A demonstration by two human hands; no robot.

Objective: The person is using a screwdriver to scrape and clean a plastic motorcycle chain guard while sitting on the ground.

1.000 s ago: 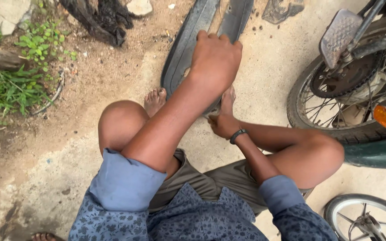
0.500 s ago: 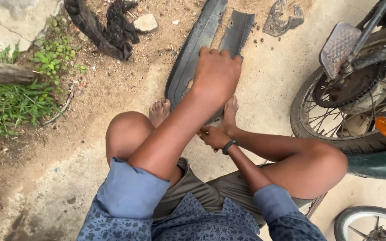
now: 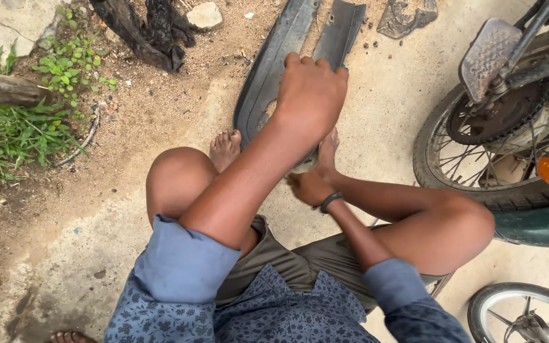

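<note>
A long black strip of cut tyre rubber (image 3: 268, 76) lies on the ground ahead of me, with a second flap (image 3: 341, 28) beside it. My left hand (image 3: 309, 95) presses down over the strip, fingers curled round its edge. My right hand (image 3: 309, 187), with a dark band on the wrist, is curled at the strip's near end, next to my right foot (image 3: 326, 152). What it holds is hidden and blurred. My left foot (image 3: 225, 147) rests at the strip's left edge.
A motorbike's rear wheel (image 3: 478, 159) with chain sprocket and footrest stands close on the right. Another wheel (image 3: 522, 314) is at the bottom right. Charred wood (image 3: 141, 28), a stone (image 3: 204, 14) and grass (image 3: 14, 133) lie to the left on sandy ground.
My left hand has stayed pressed on the rubber strip. My right hand has shifted slightly near the strip's end. The view has tilted a little.
</note>
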